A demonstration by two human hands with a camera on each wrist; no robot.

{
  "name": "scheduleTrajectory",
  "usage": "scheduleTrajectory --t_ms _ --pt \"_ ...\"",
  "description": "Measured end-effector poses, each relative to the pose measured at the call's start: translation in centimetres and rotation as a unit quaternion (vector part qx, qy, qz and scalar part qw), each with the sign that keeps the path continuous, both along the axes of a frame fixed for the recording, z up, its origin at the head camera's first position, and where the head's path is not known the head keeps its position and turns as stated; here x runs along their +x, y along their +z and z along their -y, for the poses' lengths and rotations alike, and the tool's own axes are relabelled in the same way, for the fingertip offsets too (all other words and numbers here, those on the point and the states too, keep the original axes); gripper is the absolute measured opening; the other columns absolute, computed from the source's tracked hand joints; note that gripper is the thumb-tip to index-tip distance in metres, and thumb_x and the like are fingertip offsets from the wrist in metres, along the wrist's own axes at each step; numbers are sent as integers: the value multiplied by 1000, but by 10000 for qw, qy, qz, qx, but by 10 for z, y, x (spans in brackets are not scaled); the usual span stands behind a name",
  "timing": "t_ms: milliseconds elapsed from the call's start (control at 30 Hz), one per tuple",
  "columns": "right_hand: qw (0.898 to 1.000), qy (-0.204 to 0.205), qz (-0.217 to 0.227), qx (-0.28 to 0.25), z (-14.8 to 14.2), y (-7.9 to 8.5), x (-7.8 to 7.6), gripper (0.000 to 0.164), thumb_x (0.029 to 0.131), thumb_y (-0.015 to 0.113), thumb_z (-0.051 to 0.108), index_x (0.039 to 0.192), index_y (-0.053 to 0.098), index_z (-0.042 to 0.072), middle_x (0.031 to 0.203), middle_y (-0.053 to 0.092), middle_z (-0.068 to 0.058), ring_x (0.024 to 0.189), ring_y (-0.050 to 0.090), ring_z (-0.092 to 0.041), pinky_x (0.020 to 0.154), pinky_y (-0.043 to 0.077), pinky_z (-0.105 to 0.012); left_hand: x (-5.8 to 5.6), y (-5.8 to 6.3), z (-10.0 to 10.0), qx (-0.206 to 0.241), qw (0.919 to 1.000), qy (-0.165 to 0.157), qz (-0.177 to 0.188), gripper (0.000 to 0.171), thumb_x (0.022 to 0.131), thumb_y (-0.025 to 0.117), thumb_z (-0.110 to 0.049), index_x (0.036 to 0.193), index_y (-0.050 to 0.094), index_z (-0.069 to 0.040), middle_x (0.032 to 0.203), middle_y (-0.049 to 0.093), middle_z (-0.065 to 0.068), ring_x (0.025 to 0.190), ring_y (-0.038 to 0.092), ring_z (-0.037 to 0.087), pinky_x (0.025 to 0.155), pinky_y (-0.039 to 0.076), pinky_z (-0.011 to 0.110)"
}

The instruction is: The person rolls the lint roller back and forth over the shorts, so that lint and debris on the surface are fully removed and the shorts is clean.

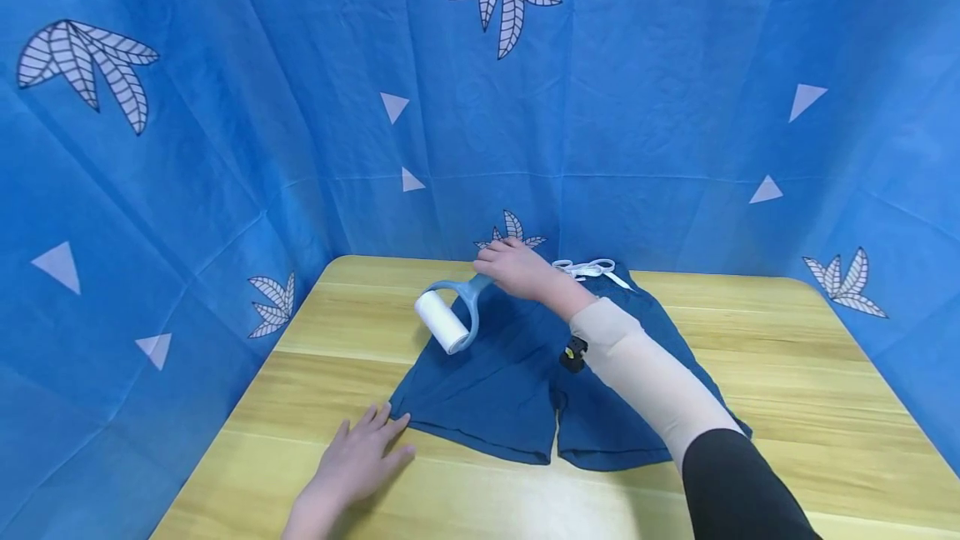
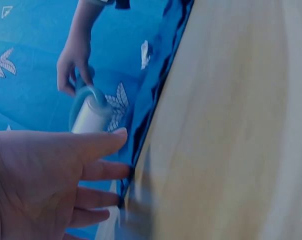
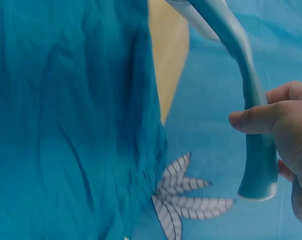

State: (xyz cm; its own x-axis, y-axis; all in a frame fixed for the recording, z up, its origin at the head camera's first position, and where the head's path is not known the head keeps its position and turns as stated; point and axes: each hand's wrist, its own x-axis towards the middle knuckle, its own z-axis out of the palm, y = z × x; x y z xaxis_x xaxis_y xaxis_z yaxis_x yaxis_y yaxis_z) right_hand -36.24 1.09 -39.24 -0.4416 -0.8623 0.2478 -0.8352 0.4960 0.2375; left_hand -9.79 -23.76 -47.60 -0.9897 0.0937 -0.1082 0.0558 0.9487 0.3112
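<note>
A pair of dark blue shorts (image 1: pixel 510 390) lies spread on the table, its waist with a white drawstring (image 1: pixel 592 268) towards the back. My right hand (image 1: pixel 517 269) grips the blue handle (image 3: pixel 261 160) of a lint roller, thumb and fingers round it in the right wrist view. The white roll (image 1: pixel 441 322) is over the left side of the shorts, near their outer edge. My left hand (image 1: pixel 360 461) lies with spread fingers at the lower left corner of the shorts, fingertips right at the hem. In the left wrist view those fingers (image 2: pixel 98 197) are nearly straight.
The wooden table (image 1: pixel 795 373) extends on both sides of the shorts. A blue curtain (image 1: pixel 637 107) with white leaf and triangle prints hangs behind the table and along both sides. A small black device (image 1: pixel 573 354) sits at my right wrist.
</note>
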Motion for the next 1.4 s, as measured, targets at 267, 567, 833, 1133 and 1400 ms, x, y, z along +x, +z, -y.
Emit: scheduleTrajectory --t_ms 267,567,833,1133,1400 --pt "9983 148 26 568 27 -16 8 26 103 48 13 122 62 24 120 65 5 106 55 -16 91 47 -37 -7 3 -8 -236 9997 -47 -10 55 94 54 -52 137 58 -18 150 46 16 142 36 40 112 22 72" --pt "9905 129 1114 795 22 -29 -9 29 93 65 13 120 62 24 116 63 -2 103 57 -19 91 53 -38 -11 6 -12 -89 9997 -114 187 53 94 56 -48 135 59 -14 148 47 19 140 39 41 112 23 71" --pt "9856 -394 1565 511 -12 -33 -32 34 92 66 9 122 61 22 129 60 -6 121 54 -28 105 45 -53 -13 5 -9 -32 9998 -140 148 51 94 57 -46 134 60 -14 148 47 20 139 41 41 113 24 69" --pt "9829 -1272 1314 218 -85 -35 -49 34 89 69 10 121 64 19 118 64 -8 110 58 -30 95 49 -52 -12 6 -6 -66 9997 -119 210 53 95 55 -48 137 58 -15 150 44 19 141 39 40 114 23 68" --pt "9689 -2125 1267 23 -164 -28 -44 29 89 68 6 118 65 13 109 64 -12 103 57 -33 92 47 -57 -11 7 -9 -14 9996 -166 218 52 96 56 -45 137 58 -13 150 44 21 141 38 41 113 25 68"
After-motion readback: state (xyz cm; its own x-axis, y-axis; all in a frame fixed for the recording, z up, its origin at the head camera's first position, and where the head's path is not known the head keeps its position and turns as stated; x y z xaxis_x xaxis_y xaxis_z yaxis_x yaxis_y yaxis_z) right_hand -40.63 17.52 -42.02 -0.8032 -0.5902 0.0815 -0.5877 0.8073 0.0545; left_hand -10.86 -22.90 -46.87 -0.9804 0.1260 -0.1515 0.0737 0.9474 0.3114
